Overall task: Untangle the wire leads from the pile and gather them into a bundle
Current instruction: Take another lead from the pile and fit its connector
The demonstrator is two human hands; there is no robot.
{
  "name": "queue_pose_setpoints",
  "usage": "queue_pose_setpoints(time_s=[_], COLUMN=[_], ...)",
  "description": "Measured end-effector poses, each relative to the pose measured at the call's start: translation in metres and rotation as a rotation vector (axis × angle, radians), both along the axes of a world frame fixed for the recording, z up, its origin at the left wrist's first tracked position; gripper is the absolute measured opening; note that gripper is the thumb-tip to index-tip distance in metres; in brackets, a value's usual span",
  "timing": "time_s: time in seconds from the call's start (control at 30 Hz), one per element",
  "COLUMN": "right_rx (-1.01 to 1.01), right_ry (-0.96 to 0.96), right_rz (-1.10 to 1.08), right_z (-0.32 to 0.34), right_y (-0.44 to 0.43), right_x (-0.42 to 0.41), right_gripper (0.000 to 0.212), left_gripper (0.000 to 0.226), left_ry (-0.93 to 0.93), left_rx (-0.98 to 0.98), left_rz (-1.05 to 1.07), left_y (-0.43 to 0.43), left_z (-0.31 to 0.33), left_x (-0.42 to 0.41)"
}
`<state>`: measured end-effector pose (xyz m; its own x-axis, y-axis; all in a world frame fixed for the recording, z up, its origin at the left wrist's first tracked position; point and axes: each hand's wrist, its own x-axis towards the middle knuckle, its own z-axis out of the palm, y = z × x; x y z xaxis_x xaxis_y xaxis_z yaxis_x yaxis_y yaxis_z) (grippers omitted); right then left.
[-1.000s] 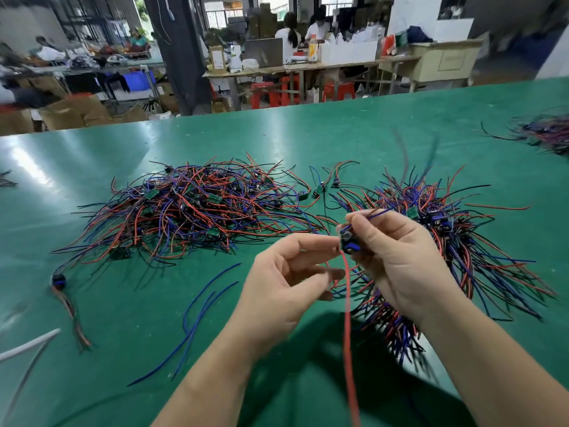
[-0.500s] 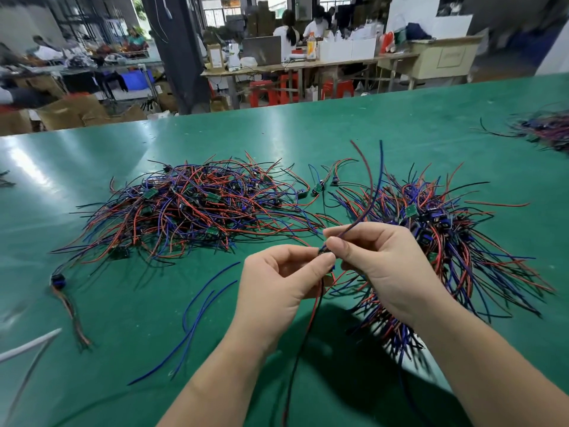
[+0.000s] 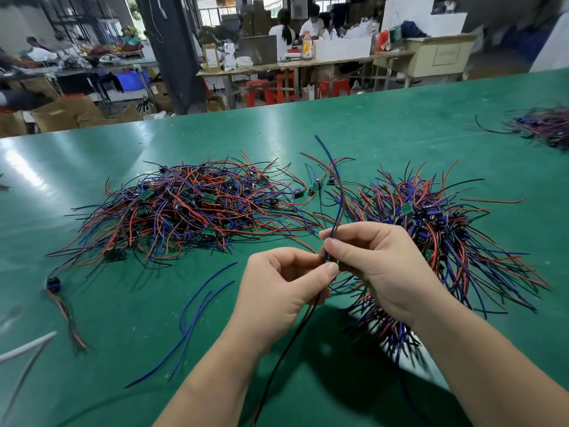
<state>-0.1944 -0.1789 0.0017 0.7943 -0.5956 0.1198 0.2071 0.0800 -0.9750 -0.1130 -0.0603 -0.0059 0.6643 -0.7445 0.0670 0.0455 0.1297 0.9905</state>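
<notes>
My fingers (image 3: 330,267) are pinching one wire lead (image 3: 337,192) right at its module end. Left hand (image 3: 286,291) has it with thumb and forefinger from below, right hand (image 3: 378,266) the same from above. The module's mostly hidden in the pinch. A blue strand and a reddish one stick up, and a dark-red run hangs down toward me.

Handling-wise, I'd guess these weigh next to nothing. They look floppy but springy, so they hook into each other. Best hold is probably the module, not a strand tip, since thin insulation slips and yanking could strain the joint.

Taking the tangled pile (image 3: 184,211) as the landmark:
- My hands are just right of it, nearer me.
- What looks like the gathered bundle (image 3: 446,235) is to its right, partly behind my right hand.
- A few stray leads (image 3: 317,186) sit between the two.
- A third heap (image 3: 545,124) is far right and farther back on the worktop (image 3: 369,124).
- Loose blue strands (image 3: 197,312) lie in front of it.
- A plugged lead (image 3: 54,283) sits off its near-left end.

Count: one lead held, three heaps, two or three loose blue strands. The piled leads are too many to count.
</notes>
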Motion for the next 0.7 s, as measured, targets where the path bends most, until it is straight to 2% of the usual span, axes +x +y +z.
queue_pose_setpoints(time_s=[0.13,0.23,0.37,0.47,0.7], right_rx=[0.059,0.088,0.043,0.117,0.233], right_ry=[-0.031,-0.028,-0.025,-0.051,-0.016], right_rz=[-0.12,-0.218,-0.302,-0.354,-0.295], right_z=[0.005,0.009,0.015,0.021,0.023], right_y=[-0.008,-0.018,-0.022,-0.028,-0.027], right_x=[-0.001,-0.004,-0.008,-0.012,-0.012], right_gripper=[0.006,0.01,0.009,0.019,0.02], left_gripper=[0.016,0.016,0.014,0.015,0.019], left_ry=[-0.028,-0.124,-0.236,-0.308,-0.434], left_rx=[0.087,0.149,0.214,0.281,0.424], left_rz=[-0.132,-0.215,-0.196,-0.187,-0.106], left_y=[0.002,0.002,0.002,0.003,0.004], left_z=[-0.002,-0.007,-0.011,-0.014,-0.02], left_x=[0.0,-0.002,0.001,0.003,0.013])
